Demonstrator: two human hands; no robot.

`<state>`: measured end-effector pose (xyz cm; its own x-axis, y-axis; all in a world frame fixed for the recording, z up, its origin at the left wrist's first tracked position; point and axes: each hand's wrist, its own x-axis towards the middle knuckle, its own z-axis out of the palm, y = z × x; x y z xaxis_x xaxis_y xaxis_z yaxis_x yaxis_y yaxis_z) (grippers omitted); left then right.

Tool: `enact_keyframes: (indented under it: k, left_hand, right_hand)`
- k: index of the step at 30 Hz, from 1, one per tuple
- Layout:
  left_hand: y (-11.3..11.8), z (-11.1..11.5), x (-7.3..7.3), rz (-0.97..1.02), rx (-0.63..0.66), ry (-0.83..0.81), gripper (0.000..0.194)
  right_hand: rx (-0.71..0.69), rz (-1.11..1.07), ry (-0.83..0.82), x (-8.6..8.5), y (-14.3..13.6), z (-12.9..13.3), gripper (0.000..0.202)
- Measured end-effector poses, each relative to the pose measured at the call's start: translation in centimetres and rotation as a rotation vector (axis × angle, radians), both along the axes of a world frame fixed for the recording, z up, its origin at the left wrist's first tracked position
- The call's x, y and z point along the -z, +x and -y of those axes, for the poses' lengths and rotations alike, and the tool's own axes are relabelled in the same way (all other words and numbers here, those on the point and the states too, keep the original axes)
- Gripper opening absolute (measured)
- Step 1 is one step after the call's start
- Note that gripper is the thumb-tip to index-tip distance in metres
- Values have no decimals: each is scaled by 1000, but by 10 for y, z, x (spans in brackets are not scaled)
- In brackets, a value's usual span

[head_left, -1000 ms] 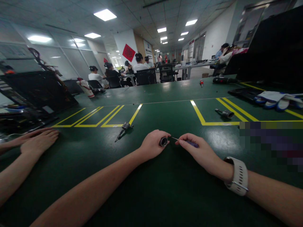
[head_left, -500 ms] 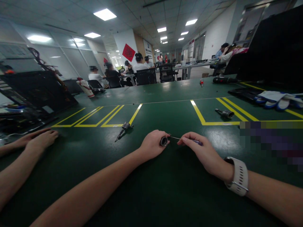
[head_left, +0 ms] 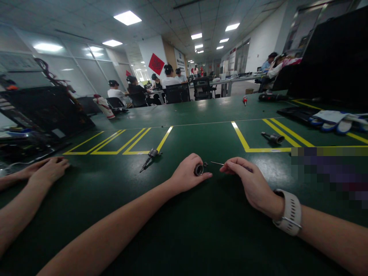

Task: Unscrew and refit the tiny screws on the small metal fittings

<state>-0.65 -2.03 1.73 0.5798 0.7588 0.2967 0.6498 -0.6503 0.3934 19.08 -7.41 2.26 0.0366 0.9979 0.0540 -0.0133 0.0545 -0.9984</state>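
My left hand (head_left: 186, 172) is wrapped round a dark metal hole saw (head_left: 198, 170), its round open end facing me and the thumb stretched out below it. A small metal piece (head_left: 205, 164) sticks out on the hole saw's right side. My right hand (head_left: 243, 174) pinches a thin screwdriver (head_left: 217, 163) whose slim shaft points left. Its tip is a short way from the small metal piece, not touching it. Most of the screwdriver's handle is hidden by the fingers. Another hole saw (head_left: 153, 153) with a drill shank lies beyond my left hand.
One more hole saw (head_left: 274, 138) lies at the right by yellow tape lines (head_left: 241, 138). White and blue gloves (head_left: 333, 119), a power drill (head_left: 271, 97) and a red-handled tool (head_left: 245, 100) are farther back. Another person's hands (head_left: 50, 168) rest on the table at left.
My right hand has drawn the screwdriver back to the right, away from the hole saw. My left thumb has stretched out to the right, and the small metal piece shows more.
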Motion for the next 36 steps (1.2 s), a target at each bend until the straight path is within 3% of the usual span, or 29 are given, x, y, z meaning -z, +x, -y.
enact_keyframes:
  k: [7,14,17,21,24,30,36]
  left_hand:
    - [1,-1,0,-58,75,-20,29]
    - [0,-3,-1,-57,74,-9,41]
    - [-3,-1,-1,48,77,-6,32]
    - [-10,-3,2,400,-153,124,27]
    - [-13,-5,3,539,-319,255,20]
    - [-13,-6,-2,567,-327,405,11]
    - [-13,-7,-4,540,-317,401,11]
  right_hand:
    - [-50,215,62,3,1,-1,20]
    - [-184,433,301,-15,-4,-2,24]
    - [-177,555,326,-21,-7,-6,18]
    - [-129,828,442,-21,-21,-18,17]
    - [-174,1013,588,-18,-40,-30,22]
    - [-298,1213,659,-8,-73,-46,29]
    - [-275,1315,638,-3,-74,-60,19]
